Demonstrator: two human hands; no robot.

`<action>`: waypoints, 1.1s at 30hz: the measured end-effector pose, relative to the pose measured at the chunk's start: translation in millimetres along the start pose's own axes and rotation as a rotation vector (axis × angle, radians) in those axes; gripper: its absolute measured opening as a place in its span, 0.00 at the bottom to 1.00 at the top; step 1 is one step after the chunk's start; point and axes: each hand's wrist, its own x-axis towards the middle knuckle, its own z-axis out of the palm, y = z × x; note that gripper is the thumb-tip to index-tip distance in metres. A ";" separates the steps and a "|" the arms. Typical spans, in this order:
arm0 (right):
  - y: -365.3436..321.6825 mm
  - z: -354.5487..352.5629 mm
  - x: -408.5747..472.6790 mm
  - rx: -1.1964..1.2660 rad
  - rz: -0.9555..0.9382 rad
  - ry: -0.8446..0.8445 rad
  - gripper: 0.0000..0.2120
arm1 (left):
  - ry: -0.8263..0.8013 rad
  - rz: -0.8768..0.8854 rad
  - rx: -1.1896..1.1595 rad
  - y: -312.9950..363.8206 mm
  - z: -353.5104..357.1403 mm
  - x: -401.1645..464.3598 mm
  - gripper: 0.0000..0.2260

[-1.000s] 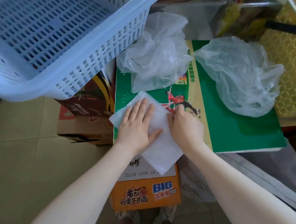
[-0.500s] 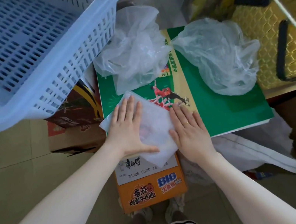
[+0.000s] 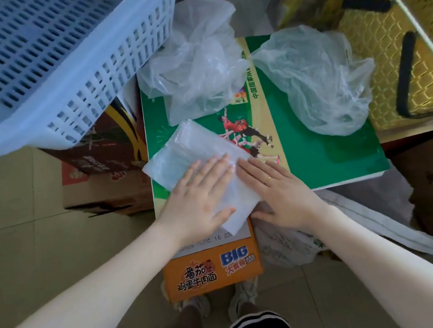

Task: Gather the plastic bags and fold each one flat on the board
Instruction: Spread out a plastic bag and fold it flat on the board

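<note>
Both hands are now lying spread and flat, left hand [image 3: 200, 197] pressing the folded bag [image 3: 198, 166] onto the green board [image 3: 308, 160], right hand [image 3: 279, 190] having opened from fist; two crumpled bags [image 3: 318, 77] are awaiting folding.

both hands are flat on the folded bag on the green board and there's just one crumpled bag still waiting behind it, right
Not quite: two crumpled bags wait, not one. The head view shows one crumpled bag at the far left of the green board and another crumpled bag at its far right. The rest holds: the left hand and right hand lie flat on the folded bag.
</note>
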 end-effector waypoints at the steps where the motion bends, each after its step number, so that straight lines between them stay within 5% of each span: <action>1: -1.4 0.4 0.5 0.000 0.002 0.013 0.36 | 0.002 0.072 0.005 11.6 6.9 -6.6 0.33; 4: -7.3 2.7 0.9 0.013 0.030 0.066 0.31 | -0.054 0.118 0.080 35.9 31.9 -18.5 0.31; 9: 3.0 0.7 2.9 0.033 -0.033 0.122 0.30 | 0.123 -0.013 -0.013 45.4 50.2 -20.1 0.18; 14: 18.3 -31.6 11.6 0.236 -0.147 -0.046 0.34 | 0.209 -0.160 -0.425 47.3 42.7 -32.8 0.19; 18: 28.5 -54.8 29.3 0.406 -0.205 -0.284 0.21 | 0.220 -0.455 -0.882 47.1 19.9 -46.5 0.17; 21: 23.5 -58.9 47.0 0.451 -0.151 -0.248 0.13 | 0.315 -0.714 -0.991 45.7 3.4 -42.5 0.19; 23: 17.8 -58.6 55.3 0.524 -0.047 -0.214 0.02 | 0.383 -0.850 -0.964 41.8 -4.0 -37.7 0.19; 29: 2.4 -50.8 68.9 0.777 0.250 -0.141 0.11 | 0.393 -0.978 -0.701 26.8 -8.3 -27.0 0.03; 33: -10.7 -47.1 84.9 0.602 0.339 -0.074 0.10 | 0.385 -1.069 -0.544 13.8 -6.3 -15.1 0.12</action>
